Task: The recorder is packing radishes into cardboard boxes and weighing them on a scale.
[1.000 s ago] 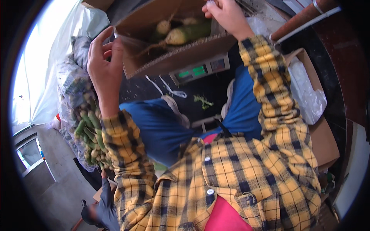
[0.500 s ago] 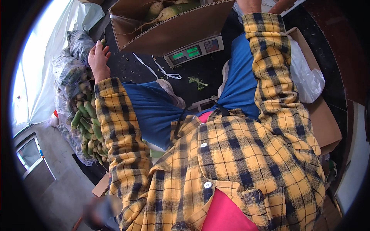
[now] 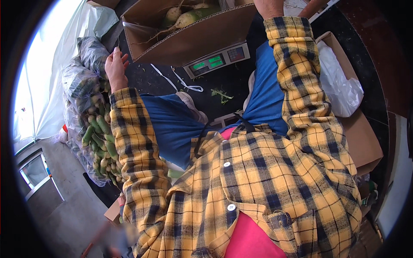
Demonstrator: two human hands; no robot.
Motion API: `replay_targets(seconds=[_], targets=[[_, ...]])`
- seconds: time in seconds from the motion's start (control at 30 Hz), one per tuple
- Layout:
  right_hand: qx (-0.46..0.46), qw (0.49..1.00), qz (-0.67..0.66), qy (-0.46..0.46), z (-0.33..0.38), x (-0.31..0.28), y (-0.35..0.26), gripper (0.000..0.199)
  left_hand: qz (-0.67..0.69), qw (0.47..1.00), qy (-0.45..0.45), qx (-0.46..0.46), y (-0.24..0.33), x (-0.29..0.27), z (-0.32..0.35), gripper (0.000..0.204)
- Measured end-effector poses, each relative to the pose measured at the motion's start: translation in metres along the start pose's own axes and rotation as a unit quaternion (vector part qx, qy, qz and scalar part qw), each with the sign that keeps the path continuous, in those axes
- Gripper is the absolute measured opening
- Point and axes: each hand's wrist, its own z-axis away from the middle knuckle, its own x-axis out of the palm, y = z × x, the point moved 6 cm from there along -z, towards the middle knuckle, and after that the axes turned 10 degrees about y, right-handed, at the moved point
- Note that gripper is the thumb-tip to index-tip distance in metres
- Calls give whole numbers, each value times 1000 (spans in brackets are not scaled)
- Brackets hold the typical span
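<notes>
Two hands apart, left hand [image 3: 115, 64] beside bagged greens [image 3: 92, 124], open grip.

Single head-worn fisheye view, looking steeply down the wearer's torso; cardboard box [image 3: 189, 38] at 12 o'clock, close range.

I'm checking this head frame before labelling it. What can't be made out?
- Right hand: fingers cut off by the top edge.
- Scale: display digits too small; platform hidden under the cardboard box.
- Left hand: grip on anything unclear.
</notes>
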Motion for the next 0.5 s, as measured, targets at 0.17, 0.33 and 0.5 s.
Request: replay_targets(seconds=[0.17,0.33,0.5], targets=[[-27,1000,3,12,-3,-3,-5,22,-4,1000,-7,7,-2,3,-1,43],[26,1000,-3,-7,1,-3,-7,22,-55,998,14,30,-12,-8,1,44],[2,1000,19,23,10,5,3,23,-99,993,-9,59,4,-1,5,47]])
